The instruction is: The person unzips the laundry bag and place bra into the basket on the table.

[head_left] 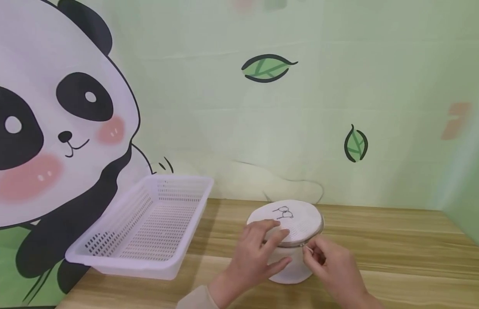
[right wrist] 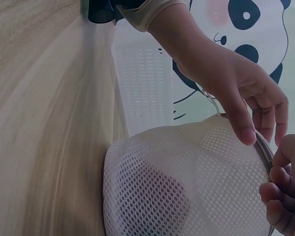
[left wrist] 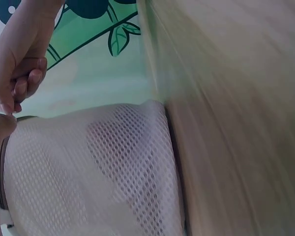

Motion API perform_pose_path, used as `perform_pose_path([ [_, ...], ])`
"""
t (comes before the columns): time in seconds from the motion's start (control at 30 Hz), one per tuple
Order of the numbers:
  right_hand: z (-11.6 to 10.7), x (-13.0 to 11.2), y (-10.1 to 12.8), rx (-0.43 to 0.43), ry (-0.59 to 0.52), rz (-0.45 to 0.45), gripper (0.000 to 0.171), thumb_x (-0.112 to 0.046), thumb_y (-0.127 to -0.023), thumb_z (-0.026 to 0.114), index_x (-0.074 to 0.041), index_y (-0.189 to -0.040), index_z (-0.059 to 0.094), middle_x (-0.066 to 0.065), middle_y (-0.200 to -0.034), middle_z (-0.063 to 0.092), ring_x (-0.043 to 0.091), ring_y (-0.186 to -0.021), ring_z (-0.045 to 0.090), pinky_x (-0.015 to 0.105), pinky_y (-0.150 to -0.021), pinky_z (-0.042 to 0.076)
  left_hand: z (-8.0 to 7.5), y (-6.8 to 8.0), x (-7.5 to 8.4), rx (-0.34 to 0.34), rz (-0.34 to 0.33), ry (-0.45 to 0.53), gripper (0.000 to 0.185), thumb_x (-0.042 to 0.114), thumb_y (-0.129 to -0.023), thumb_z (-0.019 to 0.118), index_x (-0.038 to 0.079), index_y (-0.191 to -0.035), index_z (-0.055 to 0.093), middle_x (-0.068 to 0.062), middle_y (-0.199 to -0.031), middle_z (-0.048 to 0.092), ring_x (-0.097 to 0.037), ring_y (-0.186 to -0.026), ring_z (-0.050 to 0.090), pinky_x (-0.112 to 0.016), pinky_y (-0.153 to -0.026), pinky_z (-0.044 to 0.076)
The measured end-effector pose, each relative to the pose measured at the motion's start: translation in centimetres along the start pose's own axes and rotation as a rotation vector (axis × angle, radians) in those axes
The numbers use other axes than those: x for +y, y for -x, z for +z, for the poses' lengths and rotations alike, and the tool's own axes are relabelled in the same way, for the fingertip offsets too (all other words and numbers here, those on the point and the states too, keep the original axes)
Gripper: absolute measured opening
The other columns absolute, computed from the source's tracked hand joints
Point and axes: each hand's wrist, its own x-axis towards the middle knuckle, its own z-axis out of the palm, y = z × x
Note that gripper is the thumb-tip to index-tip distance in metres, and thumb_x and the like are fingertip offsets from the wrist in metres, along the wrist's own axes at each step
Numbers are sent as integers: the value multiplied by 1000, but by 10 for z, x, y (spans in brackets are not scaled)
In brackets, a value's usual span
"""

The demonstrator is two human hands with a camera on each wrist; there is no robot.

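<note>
Head view shows a round white mesh laundry bag (head_left: 291, 240) standing on the wooden counter (head_left: 398, 253), with the white slotted basket (head_left: 146, 227) near it at about nine o'clock. Left hand (head_left: 258, 253) has its grip on the bag, fingers spread over the flat top and thumb pressed to the side. Right hand (head_left: 334, 264), at the bag's three o'clock edge, pinches the small zipper pull (head_left: 306, 248) on the rim.
</note>
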Motion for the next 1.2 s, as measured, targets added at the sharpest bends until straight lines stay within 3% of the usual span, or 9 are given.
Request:
perform_pose_path([
  [0.37,0,-4,0,-15,-11,-13,27,4,-70,71,-19,-70,55,-19,-59,44,-12,-57,38,5,-49,35,6,-5,7,27,8,-33,51,37,-64,86,14,-105,64,-9,-111,61,-22,-101,60,-34,-89,50],
  [1.0,6,-8,6,-19,-21,-37,30,2,-68,71,-21,-70,53,-20,-61,43,-12,-59,37,5,-49,33,16,3,6,100,14,-3,41,27,-65,85,17,-100,67,-6,-104,63,-20,-97,63,-32,-86,52],
  [1.2,9,-9,8,-11,-30,-57,30,2,-67,70,-21,-71,53,-20,-61,43,-12,-58,36,5,-49,32,17,6,5,91,9,18,37,25,-66,85,17,-98,67,-6,-105,62,-20,-98,62,-32,-87,52],
])
